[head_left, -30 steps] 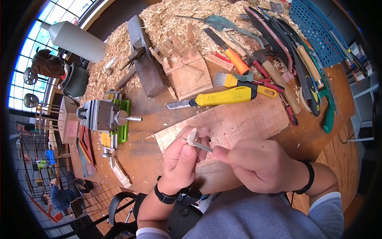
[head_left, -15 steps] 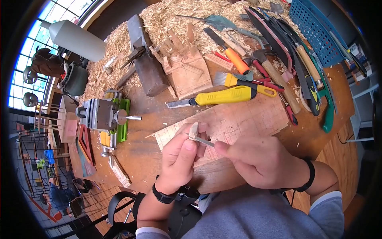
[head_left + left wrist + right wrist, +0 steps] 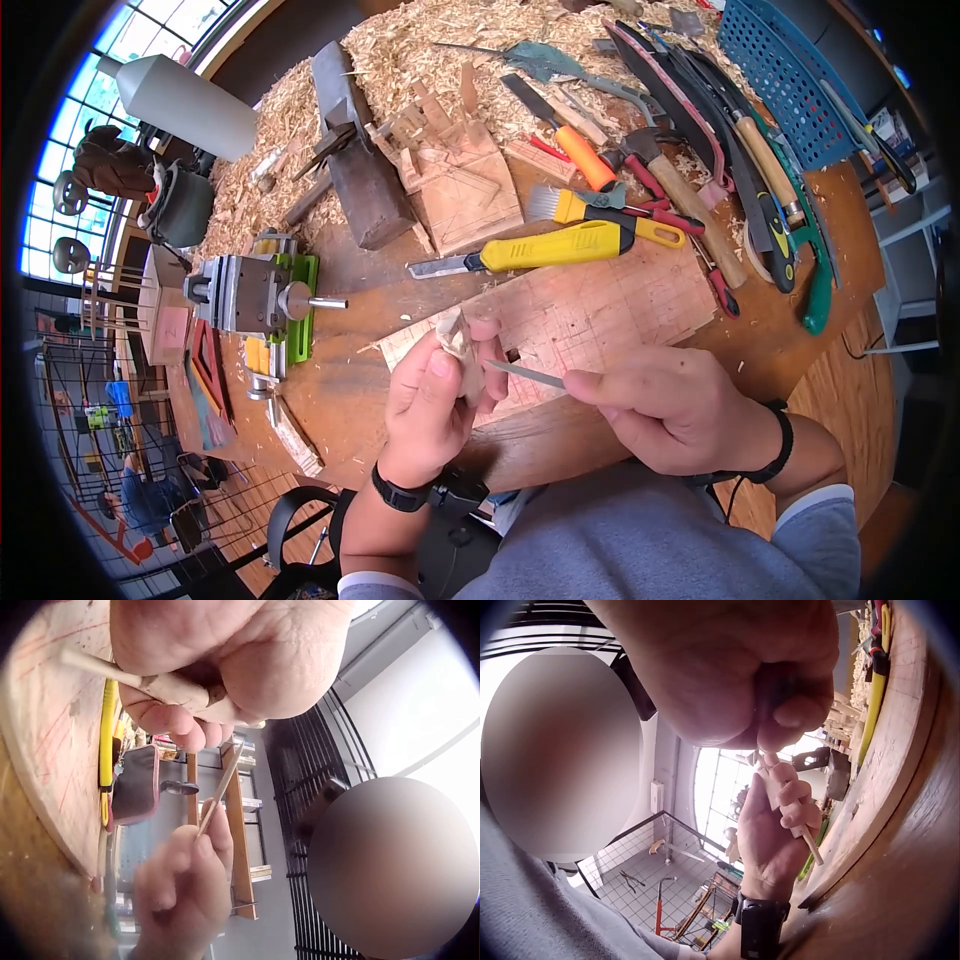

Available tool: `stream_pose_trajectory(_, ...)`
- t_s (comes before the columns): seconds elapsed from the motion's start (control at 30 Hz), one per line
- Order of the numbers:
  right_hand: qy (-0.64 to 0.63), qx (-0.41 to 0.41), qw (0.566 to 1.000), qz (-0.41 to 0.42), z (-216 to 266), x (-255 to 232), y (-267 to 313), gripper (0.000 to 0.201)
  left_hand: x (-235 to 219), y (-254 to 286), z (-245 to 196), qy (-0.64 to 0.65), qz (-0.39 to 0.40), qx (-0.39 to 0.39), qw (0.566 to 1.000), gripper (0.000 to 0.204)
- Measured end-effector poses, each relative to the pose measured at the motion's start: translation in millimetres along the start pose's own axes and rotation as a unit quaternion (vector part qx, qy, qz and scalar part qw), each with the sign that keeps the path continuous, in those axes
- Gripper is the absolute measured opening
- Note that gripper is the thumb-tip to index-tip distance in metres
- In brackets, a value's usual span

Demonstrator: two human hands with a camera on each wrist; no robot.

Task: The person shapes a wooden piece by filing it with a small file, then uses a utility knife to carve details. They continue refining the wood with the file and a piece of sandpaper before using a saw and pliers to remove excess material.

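Note:
My left hand (image 3: 428, 405) grips a small pale carved piece of wood (image 3: 455, 338) between thumb and fingers, its shaped end upward. In the left wrist view the carved wood (image 3: 176, 690) narrows to a thin round stick at one end. To the right, my right hand (image 3: 680, 410) holds a slim, flat grey metal tool (image 3: 530, 376), thumb laid along it. Its tapered tip points left at the left hand's fingers, with a small gap to the wood. The tool's rear end is hidden inside the right fist. Both hands are above a pale board (image 3: 620, 300) marked with red lines.
Beyond the board lie a yellow utility knife (image 3: 550, 248), a brush (image 3: 560, 206), a hammer (image 3: 690, 190) and several other tools. A metal vise (image 3: 240, 290) stands at the left. Wood shavings (image 3: 420, 50) cover the back of the table, near a blue basket (image 3: 790, 90).
Earlier the metal tool lay against the carved wood; now its tip is off it. The left hand has shifted left and downward with the wood, turning it more upright.

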State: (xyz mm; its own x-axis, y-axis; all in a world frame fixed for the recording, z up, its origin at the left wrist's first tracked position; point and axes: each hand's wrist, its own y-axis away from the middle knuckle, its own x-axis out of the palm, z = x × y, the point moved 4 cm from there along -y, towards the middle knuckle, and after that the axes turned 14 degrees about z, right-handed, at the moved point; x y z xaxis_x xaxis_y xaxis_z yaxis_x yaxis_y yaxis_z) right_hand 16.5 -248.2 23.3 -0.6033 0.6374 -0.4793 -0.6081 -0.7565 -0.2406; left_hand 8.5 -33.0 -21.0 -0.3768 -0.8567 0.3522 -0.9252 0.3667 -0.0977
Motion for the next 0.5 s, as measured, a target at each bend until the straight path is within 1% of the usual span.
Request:
stream_pose_trajectory(0.13, 0.037, 0.003, 0.999, 0.0, 2, 1, -8, 0.047, 5, -2, 0, 0.008, 0.015, -0.011, 1.0, 0.05)
stream_pose_trajectory(0.17, 0.086, -0.011, 0.996, -0.007, 3, 3, -13, 0.045, 7, -2, 0, 0.008, 0.018, -0.012, 1.0, 0.05)
stream_pose_trajectory(0.2, 0.135, -0.024, 0.99, -0.014, 5, 5, -16, 0.043, 9, -1, 2, 0.038, 0.03, -0.033, 0.998, 0.052)
stream_pose_trajectory(0.23, 0.137, -0.022, 0.99, -0.013, 4, 5, -18, 0.043, 12, 0, 5, 0.068, 0.04, -0.053, 0.995, 0.054)
stream_pose_trajectory(0.27, 0.172, -0.017, 0.985, -0.011, 3, 5, -20, 0.041, 11, -1, 6, 0.07, 0.04, -0.051, 0.995, 0.054)
stream_pose_trajectory(0.3, 0.208, -0.013, 0.978, -0.009, 3, 6, -22, 0.039, 9, -1, 7, 0.12, 0.035, -0.055, 0.991, 0.054)
stream_pose_trajectory(0.33, 0.209, -0.015, 0.978, -0.005, 4, 6, -21, 0.039, 7, -2, 8, 0.169, 0.028, -0.056, 0.984, 0.053)
stream_pose_trajectory(0.37, 0.217, 0.0, 0.976, 0.007, 4, 7, -16, 0.038, 6, -2, 8, 0.171, 0.024, -0.051, 0.984, 0.053)
stream_pose_trajectory(0.43, 0.224, 0.022, 0.974, 0.018, -2, 9, -16, 0.037, 9, -2, 13, 0.186, 0.008, -0.075, 0.98, 0.052)
stream_pose_trajectory(0.47, 0.26, 0.008, 0.966, 0.009, -7, 9, -23, 0.037, 8, -3, 15, 0.189, 0.011, -0.078, 0.979, 0.052)
stream_pose_trajectory(0.5, 0.3, -0.009, 0.954, 0.003, -10, 7, -26, 0.037, 3, -4, 19, 0.227, -0.011, -0.081, 0.97, 0.052)
